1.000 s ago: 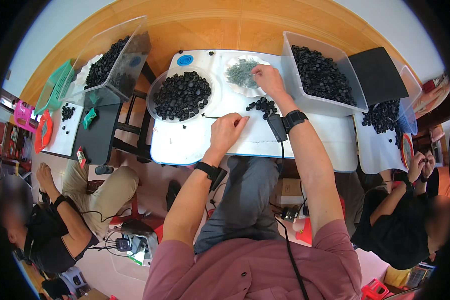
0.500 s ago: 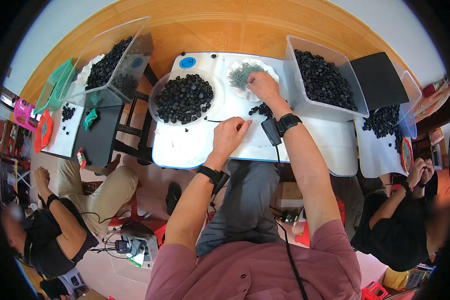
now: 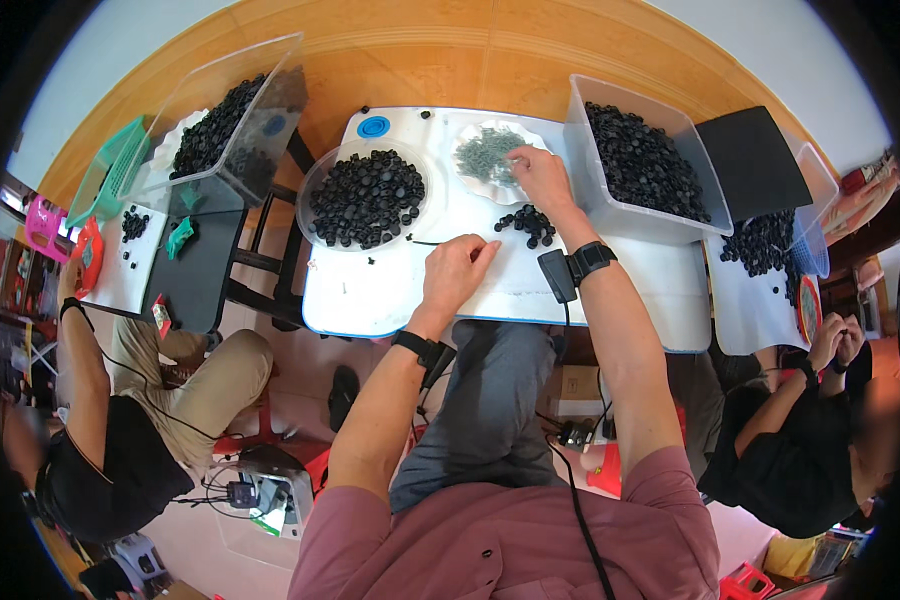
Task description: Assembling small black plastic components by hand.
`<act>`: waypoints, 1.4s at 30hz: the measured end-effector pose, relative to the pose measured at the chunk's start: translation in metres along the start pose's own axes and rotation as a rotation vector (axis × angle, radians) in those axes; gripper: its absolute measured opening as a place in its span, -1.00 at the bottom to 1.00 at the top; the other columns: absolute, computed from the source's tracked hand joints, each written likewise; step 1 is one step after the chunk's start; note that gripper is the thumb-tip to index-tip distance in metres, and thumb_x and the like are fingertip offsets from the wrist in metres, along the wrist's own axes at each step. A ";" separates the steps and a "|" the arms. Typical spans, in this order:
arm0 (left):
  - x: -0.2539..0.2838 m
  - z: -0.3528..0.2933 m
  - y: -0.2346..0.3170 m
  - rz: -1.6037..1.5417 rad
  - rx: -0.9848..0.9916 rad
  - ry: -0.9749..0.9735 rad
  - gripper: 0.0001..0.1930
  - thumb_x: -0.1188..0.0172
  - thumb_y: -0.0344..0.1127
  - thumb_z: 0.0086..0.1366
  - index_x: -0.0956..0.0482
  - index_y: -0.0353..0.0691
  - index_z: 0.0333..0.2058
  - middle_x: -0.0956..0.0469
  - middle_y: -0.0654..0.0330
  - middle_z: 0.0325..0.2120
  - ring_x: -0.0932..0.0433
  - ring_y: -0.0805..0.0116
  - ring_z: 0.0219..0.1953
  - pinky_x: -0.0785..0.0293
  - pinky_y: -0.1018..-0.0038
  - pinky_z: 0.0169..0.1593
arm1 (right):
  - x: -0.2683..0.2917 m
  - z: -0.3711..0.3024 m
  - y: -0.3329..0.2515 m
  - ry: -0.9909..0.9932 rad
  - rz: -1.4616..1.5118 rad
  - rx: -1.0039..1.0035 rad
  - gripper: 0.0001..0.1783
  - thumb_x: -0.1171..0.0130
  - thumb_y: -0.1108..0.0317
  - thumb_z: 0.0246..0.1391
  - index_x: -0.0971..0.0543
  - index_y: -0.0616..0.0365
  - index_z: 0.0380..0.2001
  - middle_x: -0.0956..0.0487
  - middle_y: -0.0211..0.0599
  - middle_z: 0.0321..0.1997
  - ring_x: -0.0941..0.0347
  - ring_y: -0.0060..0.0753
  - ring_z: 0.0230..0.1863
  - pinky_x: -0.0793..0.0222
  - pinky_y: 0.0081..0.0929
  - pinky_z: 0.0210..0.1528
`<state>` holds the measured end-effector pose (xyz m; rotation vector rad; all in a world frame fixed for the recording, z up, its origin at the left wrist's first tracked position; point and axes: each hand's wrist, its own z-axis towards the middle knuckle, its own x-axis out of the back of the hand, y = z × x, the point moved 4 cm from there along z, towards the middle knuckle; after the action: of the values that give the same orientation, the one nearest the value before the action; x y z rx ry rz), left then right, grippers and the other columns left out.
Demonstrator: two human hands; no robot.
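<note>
My right hand [image 3: 543,178] is over the right rim of a white scalloped dish [image 3: 467,182], fingers drawn together; whatever is in them is too small to make out. Thin grey-green pieces [image 3: 485,152] fill the dish. My left hand [image 3: 455,272] hovers low above the white table, thumb and forefinger tips together, their content hidden. Beyond its fingertips lies a small heap of black knob-like caps [image 3: 527,226]. To its upper left, many similar black caps [image 3: 365,198] fill a round clear tray [image 3: 308,188].
A deep clear bin [image 3: 660,232] of black parts stands at right, beside a black panel [image 3: 753,163]. Another clear bin [image 3: 195,192] is at left. A blue ring [image 3: 374,127] lies at the table's [image 3: 370,300] far edge. Co-workers sit on both sides.
My right hand has shifted right, from the dish's middle toward its rim, uncovering more of the small cap heap. My left hand stays nearly still. The left co-worker's hand has reached the red dish.
</note>
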<state>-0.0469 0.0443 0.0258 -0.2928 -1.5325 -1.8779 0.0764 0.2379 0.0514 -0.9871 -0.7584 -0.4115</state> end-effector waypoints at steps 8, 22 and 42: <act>-0.004 0.001 0.002 0.017 -0.007 0.010 -0.64 -0.27 -0.06 0.29 -0.68 -0.30 -0.43 -0.61 0.03 -0.59 -0.59 0.10 -0.55 -0.47 0.30 -0.40 | 0.014 -0.011 0.004 -0.014 0.166 -0.097 -0.72 -0.16 0.45 0.06 -0.64 0.22 -0.13 -0.70 -0.11 -0.35 -0.63 -0.28 -0.37 -0.53 -0.34 -0.24; -0.007 -0.002 0.002 -0.008 -0.139 -0.026 -0.76 -0.33 -0.25 0.24 -0.70 -0.11 -0.13 -0.67 0.22 -0.36 -0.57 0.38 -0.51 -0.50 0.45 -0.37 | 0.016 -0.154 -0.034 -0.063 0.341 -0.040 -0.78 -0.18 0.50 0.10 -0.50 0.19 -0.15 -0.67 -0.14 -0.35 -0.63 -0.12 -0.35 -0.49 -0.33 -0.30; -0.024 0.019 0.026 0.306 0.138 0.056 -0.71 -0.30 -0.15 0.25 -0.69 -0.12 -0.10 -0.67 0.10 -0.44 -0.65 0.07 -0.40 -0.53 0.20 -0.27 | 0.036 -0.170 -0.003 0.209 0.334 -0.057 -0.82 -0.17 0.54 0.09 -0.66 0.19 -0.23 -0.64 -0.13 -0.35 -0.57 -0.21 -0.43 -0.45 -0.40 -0.33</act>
<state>-0.0173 0.0692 0.0374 -0.3847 -1.4788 -1.5234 0.1639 0.0910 0.0233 -1.0833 -0.3854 -0.2413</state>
